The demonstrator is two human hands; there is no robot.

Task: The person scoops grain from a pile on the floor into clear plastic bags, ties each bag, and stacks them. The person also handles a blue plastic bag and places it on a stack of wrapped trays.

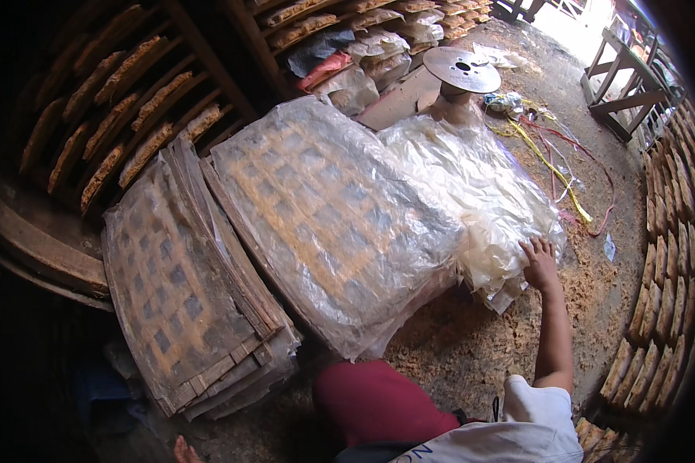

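Note:
My right hand [541, 264] reaches out with fingers spread, at the near right edge of a pile of crumpled clear plastic sheets [475, 168]. The fingertips seem to rest on the plastic; no grip shows. At the bottom left edge my left hand [185, 451] is mostly cut off, its visible fingers apart with nothing in them. Before me lies a wooden frame under plastic film [324, 214], with a lattice pattern showing through. Left of it is a stack of similar wood-edged lattice trays [168, 278] with plastic between them.
Racks of crumbly brown slabs [127, 104] line the left and back; more slabs [666, 289] stand along the right. A metal-topped spool [462, 69] is behind the plastic pile. Yellow and red straps [556, 168] lie on the crumb-strewn floor. A wooden stand [625, 87] is at back right.

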